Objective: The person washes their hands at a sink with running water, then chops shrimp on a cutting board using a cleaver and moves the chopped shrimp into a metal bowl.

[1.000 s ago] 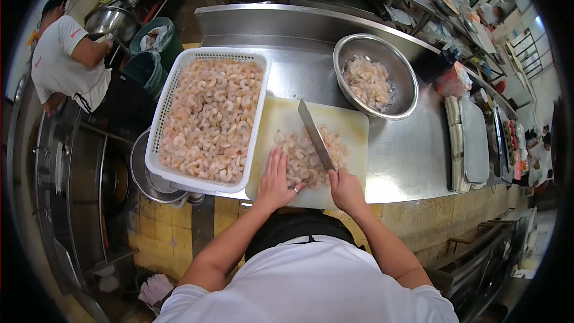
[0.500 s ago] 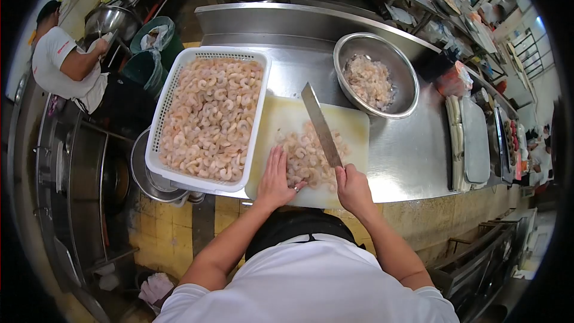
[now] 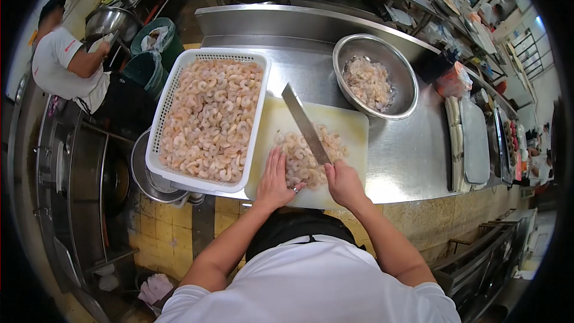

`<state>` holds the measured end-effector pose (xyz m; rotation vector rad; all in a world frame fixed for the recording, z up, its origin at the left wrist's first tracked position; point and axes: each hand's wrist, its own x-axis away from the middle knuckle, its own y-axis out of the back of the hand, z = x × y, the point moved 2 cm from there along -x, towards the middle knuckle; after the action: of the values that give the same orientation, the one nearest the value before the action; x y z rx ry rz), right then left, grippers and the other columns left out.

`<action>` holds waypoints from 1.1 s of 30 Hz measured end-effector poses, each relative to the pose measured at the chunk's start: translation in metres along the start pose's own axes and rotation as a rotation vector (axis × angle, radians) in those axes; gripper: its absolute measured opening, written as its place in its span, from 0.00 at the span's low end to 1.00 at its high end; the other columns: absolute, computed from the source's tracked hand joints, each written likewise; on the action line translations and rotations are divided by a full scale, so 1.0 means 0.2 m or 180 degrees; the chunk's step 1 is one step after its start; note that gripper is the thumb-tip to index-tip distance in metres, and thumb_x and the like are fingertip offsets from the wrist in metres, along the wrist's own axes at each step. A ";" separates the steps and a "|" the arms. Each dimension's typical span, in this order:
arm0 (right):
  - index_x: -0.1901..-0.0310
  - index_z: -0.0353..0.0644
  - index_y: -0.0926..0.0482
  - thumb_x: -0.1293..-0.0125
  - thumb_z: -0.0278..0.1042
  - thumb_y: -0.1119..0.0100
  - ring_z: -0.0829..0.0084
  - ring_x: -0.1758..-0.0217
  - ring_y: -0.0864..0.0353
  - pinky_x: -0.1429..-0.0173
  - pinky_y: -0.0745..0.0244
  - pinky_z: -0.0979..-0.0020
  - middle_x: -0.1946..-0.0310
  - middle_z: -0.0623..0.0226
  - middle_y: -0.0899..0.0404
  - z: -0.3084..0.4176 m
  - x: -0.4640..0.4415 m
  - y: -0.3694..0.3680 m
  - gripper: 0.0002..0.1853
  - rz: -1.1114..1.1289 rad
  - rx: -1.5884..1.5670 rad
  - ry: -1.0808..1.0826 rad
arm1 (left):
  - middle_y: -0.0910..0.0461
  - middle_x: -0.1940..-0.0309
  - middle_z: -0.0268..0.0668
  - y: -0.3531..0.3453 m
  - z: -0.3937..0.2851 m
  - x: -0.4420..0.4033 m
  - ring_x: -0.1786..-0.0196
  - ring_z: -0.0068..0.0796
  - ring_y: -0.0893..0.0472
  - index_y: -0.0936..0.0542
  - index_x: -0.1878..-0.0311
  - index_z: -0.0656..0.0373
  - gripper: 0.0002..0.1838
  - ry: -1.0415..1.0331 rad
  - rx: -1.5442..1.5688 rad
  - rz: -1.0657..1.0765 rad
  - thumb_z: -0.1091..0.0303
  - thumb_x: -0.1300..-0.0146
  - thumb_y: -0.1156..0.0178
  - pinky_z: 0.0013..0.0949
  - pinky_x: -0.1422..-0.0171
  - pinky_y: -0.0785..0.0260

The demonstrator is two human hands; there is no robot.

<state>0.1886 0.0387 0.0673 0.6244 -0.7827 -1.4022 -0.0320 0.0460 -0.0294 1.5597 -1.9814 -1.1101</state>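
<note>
My right hand is wrapped round the handle of a large knife, its long blade slanting up and left across the shrimp. Under the blade, a pile of chopped shrimp lies on a pale cutting board. My left hand rests with fingers stretched out along the left side of the pile, a ring on one finger. To the left stands a white perforated basket full of peeled shrimp. A steel bowl beyond the board holds more chopped shrimp.
The steel table has a raised back edge. Upright boards stand at its right end, near a plastic bag. A metal pot sits below the basket. Another person works at the far left, beside green bins.
The knife and my right hand have moved left over the pile, and the blade tip now points further left. My left hand has stayed about in place.
</note>
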 end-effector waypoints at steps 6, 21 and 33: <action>0.62 0.31 0.22 0.18 0.45 0.45 0.29 0.65 0.18 0.58 0.25 0.36 0.70 0.32 0.18 -0.06 -0.02 -0.01 0.22 0.0070 0.0056 0.0012 | 0.47 0.15 0.62 0.00 0.00 0.02 0.12 0.61 0.48 0.41 0.21 0.75 0.60 0.0062 0.0045 -0.0042 0.44 0.42 0.21 0.53 0.10 0.51; 0.61 0.30 0.23 0.17 0.47 0.46 0.28 0.62 0.18 0.57 0.24 0.37 0.70 0.33 0.18 -0.04 0.04 0.20 0.23 -0.0095 0.0015 -0.0568 | 0.49 0.15 0.62 -0.01 0.00 -0.01 0.12 0.61 0.50 0.43 0.19 0.71 0.61 0.0063 0.0054 0.0057 0.44 0.43 0.20 0.53 0.09 0.52; 0.62 0.32 0.24 0.17 0.45 0.46 0.27 0.63 0.19 0.60 0.27 0.37 0.70 0.31 0.19 -0.09 0.30 0.14 0.21 -0.0330 -0.0056 -0.0836 | 0.49 0.15 0.62 -0.01 0.00 -0.02 0.12 0.62 0.50 0.42 0.20 0.73 0.59 0.0045 -0.0016 0.0134 0.44 0.41 0.22 0.54 0.09 0.53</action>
<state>0.2203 -0.0201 0.0845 0.4778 -0.9549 -1.6055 -0.0304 0.0494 -0.0298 1.5123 -1.9915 -1.0840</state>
